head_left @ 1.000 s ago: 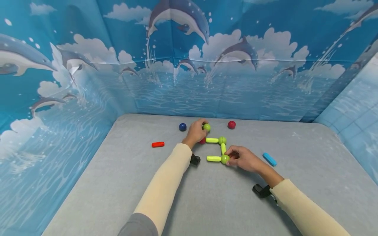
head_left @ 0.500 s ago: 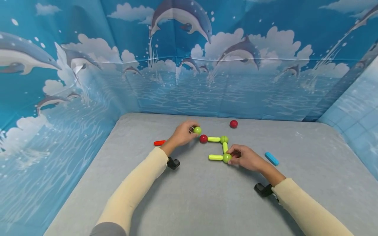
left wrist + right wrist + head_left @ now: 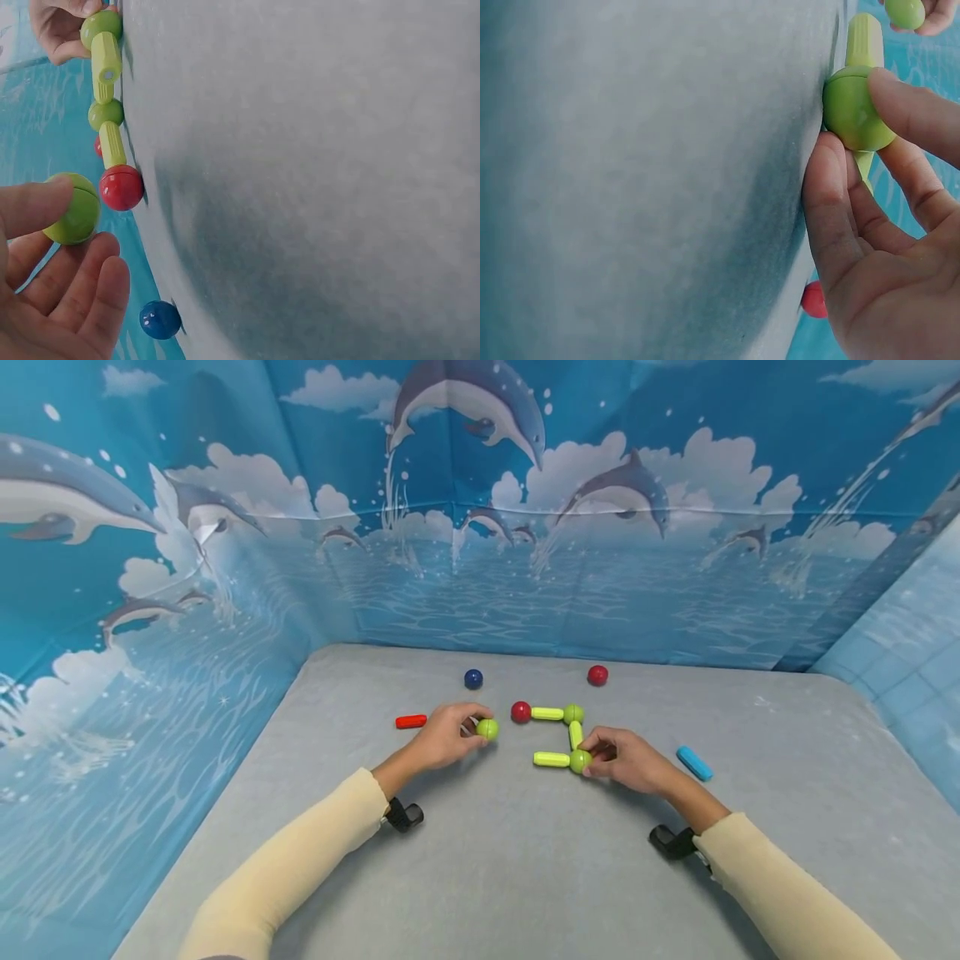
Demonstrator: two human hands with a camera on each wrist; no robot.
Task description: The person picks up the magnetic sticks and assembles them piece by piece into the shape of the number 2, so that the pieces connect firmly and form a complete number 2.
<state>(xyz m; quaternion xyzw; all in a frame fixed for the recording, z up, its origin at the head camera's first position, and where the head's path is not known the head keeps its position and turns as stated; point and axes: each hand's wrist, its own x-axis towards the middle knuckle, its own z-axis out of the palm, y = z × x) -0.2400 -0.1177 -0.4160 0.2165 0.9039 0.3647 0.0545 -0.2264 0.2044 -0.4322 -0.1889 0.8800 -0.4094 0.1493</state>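
Between thumb and fingers my left hand (image 3: 444, 737) pinches a loose green ball (image 3: 73, 211), left of the joined pieces. My right hand (image 3: 626, 760) grips the near green ball (image 3: 857, 109) of that joined shape. From this ball a yellow-green rod (image 3: 552, 760) points left with its far end free. A second yellow-green rod (image 3: 575, 735) runs back to another green ball (image 3: 573, 714). A third yellow-green rod (image 3: 547, 713) leads left from there to a red ball (image 3: 121, 187).
A blue ball (image 3: 473, 679) and a separate red ball (image 3: 597, 675) lie toward the back of the grey table (image 3: 480, 877). A red rod (image 3: 411, 721) is beyond my left hand, and a blue rod (image 3: 694, 763) lies right of my right hand. A dolphin-print curtain (image 3: 465, 585) stands behind.
My left hand has carried the loose green ball from the back to the left and nearer, uncovering the blue ball and the joined red ball. The right hand keeps its grip in place.
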